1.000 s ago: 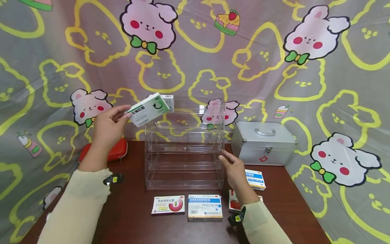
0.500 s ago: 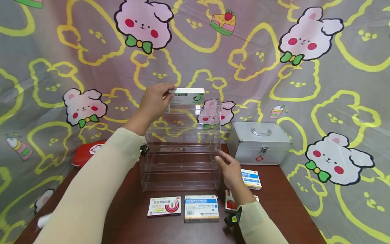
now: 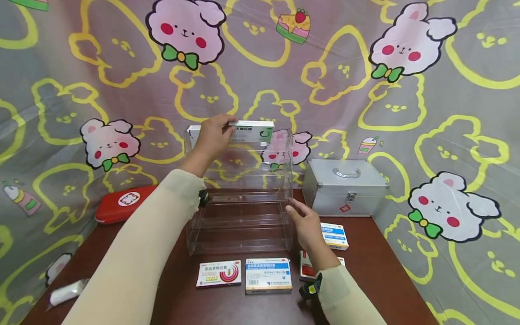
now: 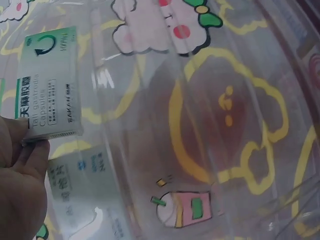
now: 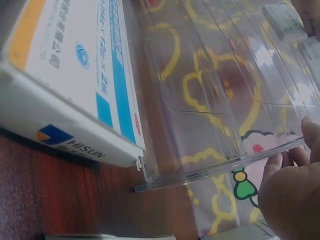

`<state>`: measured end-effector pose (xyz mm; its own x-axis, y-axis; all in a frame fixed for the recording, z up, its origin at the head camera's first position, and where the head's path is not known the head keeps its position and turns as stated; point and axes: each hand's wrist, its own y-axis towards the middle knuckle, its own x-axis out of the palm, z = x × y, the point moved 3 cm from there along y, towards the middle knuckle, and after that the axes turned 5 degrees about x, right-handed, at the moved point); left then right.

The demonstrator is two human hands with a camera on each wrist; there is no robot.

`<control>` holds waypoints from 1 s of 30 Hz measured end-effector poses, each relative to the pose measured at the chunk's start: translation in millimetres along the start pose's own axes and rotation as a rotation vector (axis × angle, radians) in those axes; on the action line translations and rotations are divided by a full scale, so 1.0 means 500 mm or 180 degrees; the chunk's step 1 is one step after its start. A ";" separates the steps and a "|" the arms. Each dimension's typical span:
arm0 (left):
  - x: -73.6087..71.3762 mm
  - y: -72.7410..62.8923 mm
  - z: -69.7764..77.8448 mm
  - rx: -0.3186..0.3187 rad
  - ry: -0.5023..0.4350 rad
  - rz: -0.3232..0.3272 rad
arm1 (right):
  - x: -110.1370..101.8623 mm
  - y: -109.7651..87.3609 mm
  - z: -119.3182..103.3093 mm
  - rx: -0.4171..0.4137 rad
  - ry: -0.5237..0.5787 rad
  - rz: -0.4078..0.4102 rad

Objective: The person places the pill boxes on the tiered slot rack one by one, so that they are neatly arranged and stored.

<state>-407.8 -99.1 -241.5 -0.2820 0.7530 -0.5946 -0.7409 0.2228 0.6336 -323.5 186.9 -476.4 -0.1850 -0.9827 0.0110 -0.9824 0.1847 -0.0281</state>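
Note:
My left hand (image 3: 213, 140) pinches one end of a flat white-and-green medicine box (image 3: 255, 132), held level at the top tier of a clear plastic display rack (image 3: 239, 247). Its printed face shows in the left wrist view, reading "Tall gastrodia Capsules" (image 4: 52, 90). Beside it on the same tier stands another pale medicine box (image 4: 87, 195), partly covered by the hand in the head view. Whether the held box touches the tier I cannot tell. Lower down, my right hand (image 3: 306, 225) grips the rack's right side edge between thumb and fingers (image 5: 310, 131).
In front of the rack lie a red-and-white medicine box (image 3: 219, 273) and a blue-and-white one (image 3: 268, 276). Two more boxes sit near the right forearm. A silver case (image 3: 345, 187) stands at right, a red pouch (image 3: 122, 205) at left, a white roll (image 3: 67, 291) front left.
My left hand has moved right to the rack's top with the green-and-white box, which has turned from tilted to level. The right hand keeps its grip on the rack's side.

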 end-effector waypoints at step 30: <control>0.050 0.003 0.025 -0.0288 0.0087 -0.0182 | 0.001 -0.001 -0.006 0.0009 0.0046 0.0016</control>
<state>-408.5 -72.3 -249.2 -0.2532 0.7232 -0.6425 -0.8079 0.2073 0.5516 -323.4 186.2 -473.3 -0.1903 -0.9814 0.0251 -0.9814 0.1895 -0.0311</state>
